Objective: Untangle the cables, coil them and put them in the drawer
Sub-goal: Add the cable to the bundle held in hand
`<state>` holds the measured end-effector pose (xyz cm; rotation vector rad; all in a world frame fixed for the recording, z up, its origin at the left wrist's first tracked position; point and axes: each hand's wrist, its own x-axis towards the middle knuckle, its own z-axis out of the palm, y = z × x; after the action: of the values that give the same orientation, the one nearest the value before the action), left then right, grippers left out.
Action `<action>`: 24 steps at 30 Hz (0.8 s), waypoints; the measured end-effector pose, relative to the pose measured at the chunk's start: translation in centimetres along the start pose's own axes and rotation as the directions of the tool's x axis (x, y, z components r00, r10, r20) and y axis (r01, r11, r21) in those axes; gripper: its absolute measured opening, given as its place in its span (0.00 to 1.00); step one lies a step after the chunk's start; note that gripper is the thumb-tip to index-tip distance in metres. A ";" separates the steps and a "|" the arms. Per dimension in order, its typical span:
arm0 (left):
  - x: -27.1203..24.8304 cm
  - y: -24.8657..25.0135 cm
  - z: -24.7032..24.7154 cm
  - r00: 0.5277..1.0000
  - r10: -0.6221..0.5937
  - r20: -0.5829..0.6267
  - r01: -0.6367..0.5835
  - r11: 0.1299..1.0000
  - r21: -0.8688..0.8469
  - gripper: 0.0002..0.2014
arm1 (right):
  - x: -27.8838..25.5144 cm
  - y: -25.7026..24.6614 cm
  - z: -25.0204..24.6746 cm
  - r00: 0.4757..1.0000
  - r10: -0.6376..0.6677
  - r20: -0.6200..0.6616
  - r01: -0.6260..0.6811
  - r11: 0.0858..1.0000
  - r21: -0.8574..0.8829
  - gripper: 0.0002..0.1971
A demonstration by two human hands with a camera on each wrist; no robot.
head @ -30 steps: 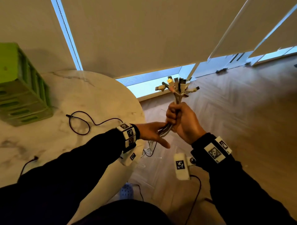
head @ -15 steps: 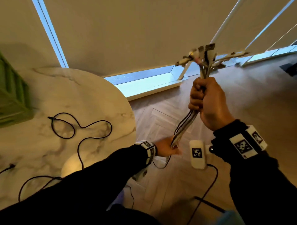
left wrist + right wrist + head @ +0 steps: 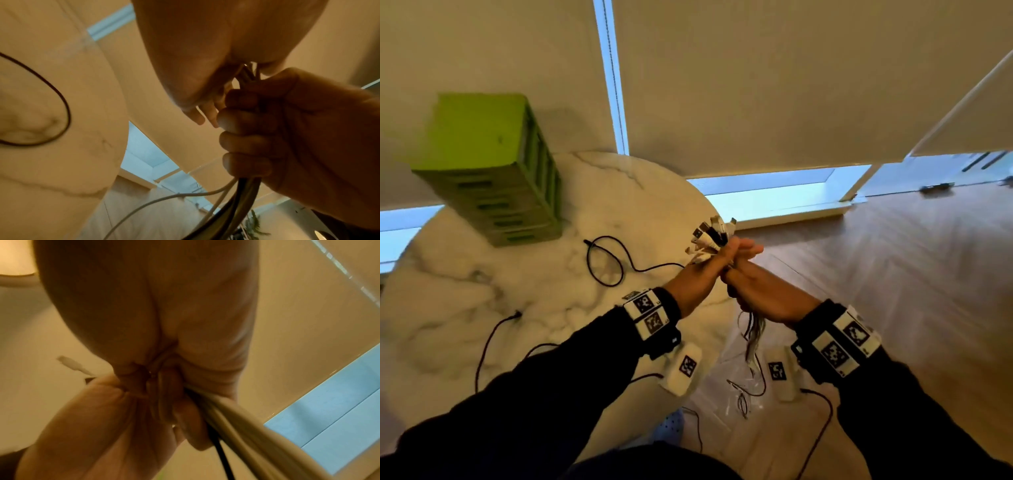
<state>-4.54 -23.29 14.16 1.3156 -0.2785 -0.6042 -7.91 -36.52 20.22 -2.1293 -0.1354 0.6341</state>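
Note:
A bundle of white and dark cables [image 3: 710,236] fans out its connectors above my two hands, at the right edge of the marble table [image 3: 544,308]. My right hand [image 3: 756,294] grips the bundle in a fist, seen as curled fingers in the left wrist view [image 3: 257,129]. My left hand [image 3: 702,277] clasps the same bundle just above it, right under the connectors. Loose strands [image 3: 754,337] hang below the hands toward the floor. The green drawer unit [image 3: 493,164] stands at the table's far left, its drawers closed.
A black cable [image 3: 606,260] lies looped on the table between the drawer unit and my hands. A second black cable [image 3: 493,335] trails across the near left. Cable ends and clear plastic [image 3: 743,394] lie on the wooden floor below the bundle.
My right hand lowered the bundle toward the table's edge. My left hand slid up from the lower strands to meet it under the connectors. The view swung left, bringing the drawer unit in.

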 end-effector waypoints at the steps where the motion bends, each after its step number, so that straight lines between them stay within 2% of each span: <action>1: -0.7 0.5 -0.7 0.999 -0.010 -0.050 0.013 0.999 0.053 0.24 | 0.6 -0.4 0.7 0.999 -0.036 0.021 0.035 0.999 0.034 0.10; 4: -3.1 2.0 -3.4 0.988 -0.048 -0.149 0.073 0.983 0.166 0.26 | 2.4 -1.4 3.4 0.989 -0.131 0.062 0.123 0.985 0.123 0.10; 6: -4.7 2.7 -5.2 0.984 -0.032 -0.176 0.071 0.972 0.223 0.27 | 4.0 -1.7 5.0 0.981 -0.124 0.151 0.101 0.983 0.152 0.04; 8: -6.2 2.8 -7.1 0.976 0.018 -0.216 0.047 0.955 0.292 0.28 | 5.8 -2.0 6.5 0.949 -0.103 0.297 0.075 0.991 0.107 0.12; 10: -7.8 3.0 -9.1 0.976 0.026 -0.216 0.040 0.955 0.295 0.29 | 7.4 -2.2 8.1 0.886 -0.055 0.461 0.016 0.996 0.089 0.07; 12: -9.1 3.1 -10.8 0.983 0.000 -0.183 0.050 0.961 0.271 0.29 | 9.4 -2.5 9.1 0.779 0.004 0.627 -0.043 0.998 0.047 0.23; 13: -10.0 3.2 -11.5 0.982 0.002 -0.189 0.046 0.968 0.247 0.26 | 10.6 -2.9 9.6 0.731 0.045 0.681 -0.004 0.998 -0.063 0.20; 14: -10.6 3.0 -12.1 0.978 0.018 -0.210 0.031 0.974 0.225 0.23 | 11.9 -3.0 10.2 0.740 0.067 0.669 0.071 0.982 -0.176 0.11; 15: -11.1 2.9 -13.0 0.963 0.046 -0.267 0.012 0.977 0.212 0.21 | 13.1 -3.4 10.9 0.793 0.090 0.603 0.120 0.947 -0.298 0.06; 16: -11.3 2.7 -13.8 0.937 0.077 -0.342 -0.006 0.979 0.204 0.21 | 14.6 -3.3 11.7 0.869 0.080 0.489 0.136 0.911 -0.390 0.06; 17: -11.5 2.6 -14.7 0.896 0.105 -0.431 -0.039 0.987 0.159 0.21 | 15.5 -3.4 12.9 0.934 0.014 0.356 0.150 0.891 -0.428 0.07; 18: -11.8 2.6 -15.8 0.839 0.106 -0.534 -0.097 0.994 0.046 0.20 | 16.1 -3.8 14.5 0.968 -0.060 0.245 0.164 0.889 -0.428 0.08; 19: -12.0 2.8 -16.7 0.779 0.088 -0.621 -0.172 0.982 -0.077 0.19 | 16.1 -4.3 16.3 0.976 -0.130 0.174 0.190 0.900 -0.393 0.11; 21: -12.6 3.2 -18.6 0.672 0.046 -0.739 -0.292 0.934 -0.207 0.16 | 15.9 -4.4 19.9 0.974 -0.177 0.140 0.209 0.942 -0.264 0.16; 24: -13.9 2.6 -20.9 0.586 0.001 -0.810 -0.319 0.920 -0.230 0.14 | 15.7 -4.7 23.0 0.955 -0.167 0.247 0.209 0.966 -0.154 0.17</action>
<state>-4.44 1.95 13.42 1.0639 0.4522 0.1530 -4.93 -11.85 6.79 -2.1727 -0.5374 0.7790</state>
